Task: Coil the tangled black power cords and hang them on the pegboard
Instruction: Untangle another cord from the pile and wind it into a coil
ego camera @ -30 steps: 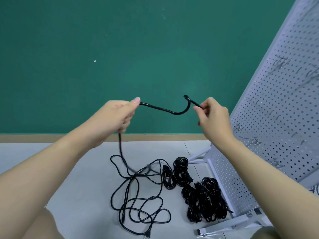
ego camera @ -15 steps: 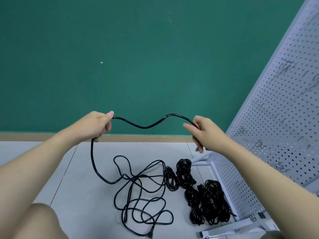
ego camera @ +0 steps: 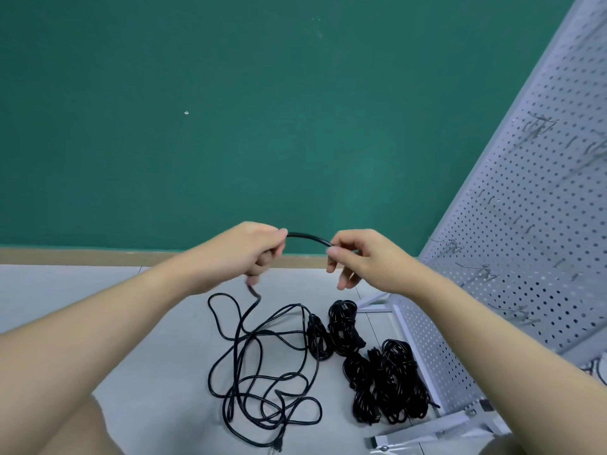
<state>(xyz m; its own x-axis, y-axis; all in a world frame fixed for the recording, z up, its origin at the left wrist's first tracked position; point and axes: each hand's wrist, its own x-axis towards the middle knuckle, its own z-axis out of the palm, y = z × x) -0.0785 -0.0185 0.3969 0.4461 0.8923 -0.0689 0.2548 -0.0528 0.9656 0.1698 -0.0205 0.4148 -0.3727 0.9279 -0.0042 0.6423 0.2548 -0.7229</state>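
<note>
In front of the green wall (ego camera: 230, 126), at chest height, both hands hold one black power cord (ego camera: 308, 238). The left hand (ego camera: 253, 249) has its fingers curled round the cord, and the right hand (ego camera: 358, 257) pinches it between thumb and forefinger, with the other fingers hanging loosely below. The two hands are near each other, and the short stretch of cord between them runs left to right in a shallow upward arch.

From under the left hand the cord drops down, slightly blurred, to the pale floor (ego camera: 131, 323). There it joins a loose tangle (ego camera: 259, 376) of wide, overlapping loops, spread mostly along the line running away from the person toward the wall. A plug end (ego camera: 278, 446) lies at the near edge of the tangle.

Just right of the tangle lie several tight black bundles (ego camera: 377, 369) of cord, bunched side by side and touching one another, right against the foot of the pegboard.

The white pegboard (ego camera: 542, 224) stands on the right, seen slanting up across the frame, on a white frame (ego camera: 423, 431) resting on the floor. Thin metal hooks (ego camera: 486, 274) stick out of its face; I see no cord on them.
</note>
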